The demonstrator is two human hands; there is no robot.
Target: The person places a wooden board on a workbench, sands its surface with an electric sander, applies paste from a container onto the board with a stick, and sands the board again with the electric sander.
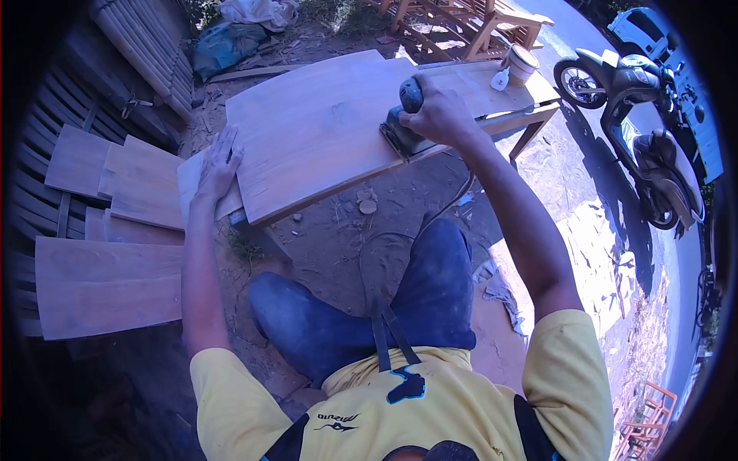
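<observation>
A wide wooden panel (315, 123) lies on a low wooden bench (530, 115) in front of me. My right hand (442, 114) is closed around the top of a dark power sander (400, 137), whose base rests at the panel's near right edge. From the sander a cord (461, 192) runs down toward my legs. Flat at the panel's left end, my left hand (217, 167) has its fingers stretched out, touching the panel edge and a smaller board (188, 184) beside it.
Several cut boards (108, 284) lie on a slatted surface to the left. A tub (522, 63) and a small white bottle (500, 79) stand at the bench's right end. Wooden furniture (469, 27) is behind; a motorcycle (642, 115) is parked at right.
</observation>
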